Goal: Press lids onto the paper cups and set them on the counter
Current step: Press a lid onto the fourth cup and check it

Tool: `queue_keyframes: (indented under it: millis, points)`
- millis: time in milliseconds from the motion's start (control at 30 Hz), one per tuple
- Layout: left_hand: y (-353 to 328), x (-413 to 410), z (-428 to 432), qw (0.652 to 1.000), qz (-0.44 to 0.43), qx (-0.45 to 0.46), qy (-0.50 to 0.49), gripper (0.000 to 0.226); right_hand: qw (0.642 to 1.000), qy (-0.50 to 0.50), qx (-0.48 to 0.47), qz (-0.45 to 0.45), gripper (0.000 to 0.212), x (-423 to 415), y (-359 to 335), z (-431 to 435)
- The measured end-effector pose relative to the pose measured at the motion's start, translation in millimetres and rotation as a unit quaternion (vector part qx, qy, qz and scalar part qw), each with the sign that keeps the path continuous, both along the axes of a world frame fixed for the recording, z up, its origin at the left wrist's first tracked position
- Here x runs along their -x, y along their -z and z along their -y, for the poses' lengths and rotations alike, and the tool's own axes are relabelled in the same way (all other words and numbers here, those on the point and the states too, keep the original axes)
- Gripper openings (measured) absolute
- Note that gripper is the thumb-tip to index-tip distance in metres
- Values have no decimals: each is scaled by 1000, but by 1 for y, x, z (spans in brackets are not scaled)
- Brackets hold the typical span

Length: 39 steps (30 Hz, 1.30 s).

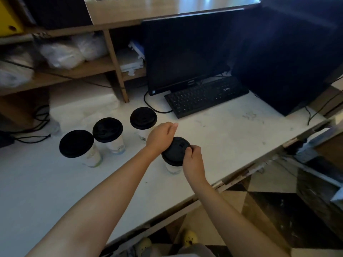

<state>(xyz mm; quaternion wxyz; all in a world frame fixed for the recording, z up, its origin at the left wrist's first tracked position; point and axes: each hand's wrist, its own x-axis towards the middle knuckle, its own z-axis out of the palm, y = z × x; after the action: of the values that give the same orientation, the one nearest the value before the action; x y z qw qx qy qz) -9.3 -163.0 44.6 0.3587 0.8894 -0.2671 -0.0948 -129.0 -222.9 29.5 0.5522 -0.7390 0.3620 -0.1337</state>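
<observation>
A white paper cup [173, 168] stands on the white counter [222, 138] near its front edge, with a black lid [175, 150] on top. My left hand [160, 138] grips the lid's far left rim. My right hand [193, 160] pinches the lid's near right rim. The cup's upper wall is hidden by the lid and my hands. Three more white cups with black lids stand in a row to the left: one [76, 143] nearest, one [107, 129] in the middle, one [143, 118] farthest.
A black keyboard [206, 96] and a dark monitor [187, 52] sit at the back of the counter, with a black computer case [289, 58] at the right. Wooden shelves [78, 69] hold white bags at the back left. Cables [39, 125] trail there. The counter's chipped edge [246, 171] runs at the right.
</observation>
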Motion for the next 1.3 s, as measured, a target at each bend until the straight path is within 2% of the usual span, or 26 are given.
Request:
queue_keyframes:
  millis: [67,167,300,400,567,667,767,833,867,933,1000,1067,1167,1300]
  points:
    - [1,2,-7,997,-5,34,-62,47,999,-21,2,-26,33,-3,-3,9]
    - [5,16,-13,992,-27,43,-114,43,996,-59,59,-30,37,-15,-9,22]
    - [15,47,-7,992,-54,35,-105,35,983,-128,131,-24,37,-27,-7,19]
    - [20,54,-4,989,-43,59,-128,33,982,-114,149,-29,35,-28,0,18]
    - [20,52,-4,992,-28,42,-115,36,980,-106,166,-7,32,-29,2,17]
    - [18,48,-7,996,-32,27,-81,34,991,-121,55,13,32,-26,-2,22]
    - [11,41,-11,998,-38,-29,-41,36,973,-147,-167,60,36,-12,1,32]
    - [5,38,-13,990,35,-135,-23,40,940,-129,-293,115,36,5,11,37]
    - [2,37,-12,981,82,-177,-12,42,935,-135,-305,121,38,14,16,40]
    - [-3,36,-7,973,142,-182,19,42,943,-198,-252,85,53,27,26,43]
    - [-5,38,4,974,144,-166,53,43,948,-275,-159,31,68,33,34,43]
    - [-3,41,14,971,125,-188,81,48,944,-318,-92,3,77,32,40,42]
    - [4,43,18,962,125,-227,90,51,942,-328,-66,-11,89,23,43,39]
    - [7,45,17,958,156,-227,77,46,949,-308,-66,-3,82,11,48,33]
